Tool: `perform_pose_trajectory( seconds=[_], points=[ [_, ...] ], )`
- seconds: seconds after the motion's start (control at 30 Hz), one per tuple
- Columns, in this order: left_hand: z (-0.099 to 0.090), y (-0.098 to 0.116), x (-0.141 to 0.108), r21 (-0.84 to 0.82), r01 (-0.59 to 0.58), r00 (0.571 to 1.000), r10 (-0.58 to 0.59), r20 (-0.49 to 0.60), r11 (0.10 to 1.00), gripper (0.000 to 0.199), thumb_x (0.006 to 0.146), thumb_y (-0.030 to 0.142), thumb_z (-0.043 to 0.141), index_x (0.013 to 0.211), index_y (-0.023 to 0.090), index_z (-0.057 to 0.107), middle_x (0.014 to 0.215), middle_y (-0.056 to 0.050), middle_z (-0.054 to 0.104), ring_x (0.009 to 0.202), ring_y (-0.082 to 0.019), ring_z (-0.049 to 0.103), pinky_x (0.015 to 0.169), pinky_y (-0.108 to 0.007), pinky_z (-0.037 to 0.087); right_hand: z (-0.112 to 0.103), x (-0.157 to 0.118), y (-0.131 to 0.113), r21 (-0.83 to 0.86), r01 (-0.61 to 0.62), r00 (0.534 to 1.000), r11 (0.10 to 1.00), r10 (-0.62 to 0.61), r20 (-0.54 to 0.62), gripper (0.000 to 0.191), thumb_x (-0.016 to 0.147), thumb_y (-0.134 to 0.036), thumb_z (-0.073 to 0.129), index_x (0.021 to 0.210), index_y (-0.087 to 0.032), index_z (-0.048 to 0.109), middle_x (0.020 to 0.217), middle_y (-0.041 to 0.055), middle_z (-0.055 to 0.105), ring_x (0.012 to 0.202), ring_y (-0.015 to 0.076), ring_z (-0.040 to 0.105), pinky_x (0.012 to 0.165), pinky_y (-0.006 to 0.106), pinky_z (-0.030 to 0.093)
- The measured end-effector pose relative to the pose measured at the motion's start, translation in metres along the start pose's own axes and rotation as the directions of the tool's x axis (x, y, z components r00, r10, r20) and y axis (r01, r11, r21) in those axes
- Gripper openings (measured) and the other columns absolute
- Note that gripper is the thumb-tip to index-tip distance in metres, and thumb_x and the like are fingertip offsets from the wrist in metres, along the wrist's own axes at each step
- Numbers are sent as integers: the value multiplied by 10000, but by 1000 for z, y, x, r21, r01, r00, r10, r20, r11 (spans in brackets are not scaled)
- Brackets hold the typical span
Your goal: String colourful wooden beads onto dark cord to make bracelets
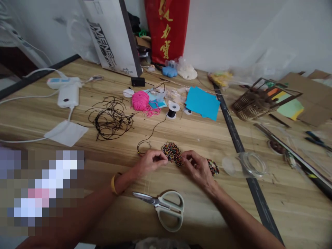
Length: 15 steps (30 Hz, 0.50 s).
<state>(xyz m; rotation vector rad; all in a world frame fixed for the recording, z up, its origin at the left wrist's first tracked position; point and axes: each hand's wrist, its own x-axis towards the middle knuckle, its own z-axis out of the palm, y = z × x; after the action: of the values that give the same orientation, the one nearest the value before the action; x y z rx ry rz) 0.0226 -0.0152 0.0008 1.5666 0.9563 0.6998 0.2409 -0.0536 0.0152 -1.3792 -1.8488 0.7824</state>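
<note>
A heap of small multicoloured beads [170, 150] lies on the wooden table between both hands. My left hand [151, 162] is closed in a pinch at the heap's left edge; whatever lies between its fingertips is too small to make out. On the other side, my right hand [198, 167] has its thumb and fingers closed on beads at the heap's right edge. A bead bracelet [213, 167] rests just beyond the right hand. Black cord [155, 129] runs from a spool [172, 111] towards my left hand. Scissors [162, 205] with pale handles lie nearer me, blades pointing left.
Tangled black cords [110, 119] and a white power bank [68, 93] lie left. Behind are pink yarn [140, 101], blue paper sheets [202, 103] and a tall box [111, 38]. A woven basket [255, 102] and a coil of clear line [252, 164] stand right.
</note>
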Motion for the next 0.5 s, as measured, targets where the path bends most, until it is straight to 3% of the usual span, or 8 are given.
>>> perform_pose_trajectory(
  seconds=[0.13, 0.27, 0.37, 0.5],
  points=[
    [-1, 1, -2, -85, -25, 997, 19, -74, 996, 146, 786, 252, 602, 733, 116, 617, 631, -13, 630, 599, -99, 556, 581, -198, 434, -15, 4, -5, -237, 20, 983, 971, 24, 181, 132, 893, -240, 493, 909, -192, 615, 735, 9, 674, 571, 122, 572, 539, 211, 392],
    [-4, 6, -6, -192, -13, 992, -12, -128, 981, 212, 780, 329, 628, 746, 125, 581, 585, 10, 603, 488, -77, 524, 508, -196, 436, -23, 4, -11, -490, 107, 962, 865, 35, 272, 98, 880, -204, 509, 860, -212, 605, 757, 0, 681, 574, 123, 579, 521, 208, 316],
    [-6, 12, -6, -227, -13, 987, -25, -161, 974, 242, 760, 356, 650, 732, 128, 575, 616, 1, 620, 472, -72, 517, 490, -197, 441, -23, 2, -14, -578, 179, 941, 796, 34, 338, 95, 897, -195, 509, 865, -215, 596, 798, 6, 674, 614, 127, 596, 512, 213, 270],
    [-3, 13, -6, -219, -20, 991, -9, -131, 975, 211, 767, 325, 639, 725, 124, 589, 621, -12, 626, 591, -102, 576, 591, -211, 479, -19, 1, -16, -624, 253, 919, 739, 18, 394, 76, 883, -163, 547, 913, -216, 592, 826, 11, 654, 682, 143, 609, 508, 234, 238]
  ],
)
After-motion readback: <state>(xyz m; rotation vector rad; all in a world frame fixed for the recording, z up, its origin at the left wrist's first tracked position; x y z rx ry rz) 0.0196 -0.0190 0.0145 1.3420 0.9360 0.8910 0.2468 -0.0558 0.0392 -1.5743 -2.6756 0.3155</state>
